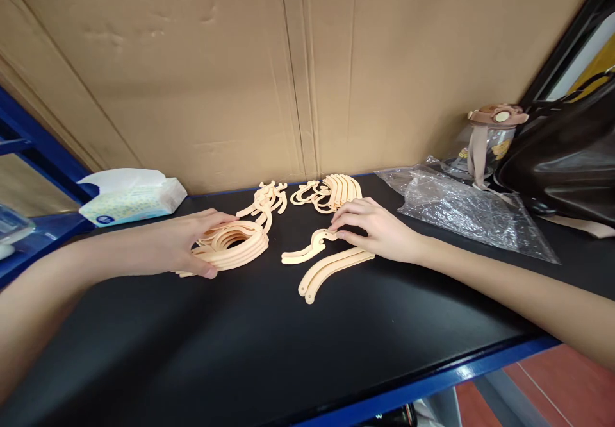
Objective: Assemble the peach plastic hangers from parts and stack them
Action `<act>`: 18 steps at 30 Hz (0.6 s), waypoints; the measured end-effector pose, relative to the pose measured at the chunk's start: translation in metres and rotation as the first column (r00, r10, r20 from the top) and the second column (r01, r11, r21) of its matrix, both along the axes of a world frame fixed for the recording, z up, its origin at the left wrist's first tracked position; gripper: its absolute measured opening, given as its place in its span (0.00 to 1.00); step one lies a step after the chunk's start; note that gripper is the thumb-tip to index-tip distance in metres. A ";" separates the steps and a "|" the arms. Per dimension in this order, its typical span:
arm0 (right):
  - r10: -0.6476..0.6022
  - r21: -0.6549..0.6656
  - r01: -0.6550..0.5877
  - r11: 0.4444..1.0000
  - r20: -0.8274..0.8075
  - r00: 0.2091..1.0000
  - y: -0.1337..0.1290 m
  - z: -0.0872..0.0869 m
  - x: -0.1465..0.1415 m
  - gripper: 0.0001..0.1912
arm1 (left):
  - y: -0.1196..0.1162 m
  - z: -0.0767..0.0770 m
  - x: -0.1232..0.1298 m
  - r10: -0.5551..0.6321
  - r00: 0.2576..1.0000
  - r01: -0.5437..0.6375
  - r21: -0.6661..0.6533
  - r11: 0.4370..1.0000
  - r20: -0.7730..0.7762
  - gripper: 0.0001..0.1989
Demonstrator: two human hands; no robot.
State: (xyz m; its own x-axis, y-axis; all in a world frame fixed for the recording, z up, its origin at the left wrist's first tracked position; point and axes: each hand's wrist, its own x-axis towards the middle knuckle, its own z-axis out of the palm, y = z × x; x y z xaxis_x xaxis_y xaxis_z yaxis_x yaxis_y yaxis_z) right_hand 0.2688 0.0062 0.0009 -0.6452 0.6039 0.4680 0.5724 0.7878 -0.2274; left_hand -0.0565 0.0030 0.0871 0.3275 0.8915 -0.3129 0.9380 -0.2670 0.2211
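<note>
My left hand (202, 238) is closed around a stack of curved cream plastic hanger arms (240, 251), thumb on the near side and fingers over the far side. With fingertips pinched, my right hand (368, 225) grips the right end of a cream hanger hook piece (314, 245) lying on the black tabletop. Just in front of it, two long curved hanger arms (331, 272) lie side by side, their right ends below my right hand. Behind the hands are a loose pile of hook pieces (269, 199) and a row of nested curved arms (343, 190) with more hooks beside it.
A tissue pack (134, 197) stands at the back left. To the right lie a crumpled clear plastic bag (461, 206), a drinking bottle with a strap (497, 138) and a dark bag (567, 151). Cardboard (216, 74) rises behind the black table (269, 356), which has a blue front edge.
</note>
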 end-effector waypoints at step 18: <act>0.010 -0.023 -0.009 1.000 0.013 1.000 0.001 0.000 0.001 0.10 | 0.004 -0.006 0.003 0.061 0.997 -0.058 -0.081 0.995 0.037 0.38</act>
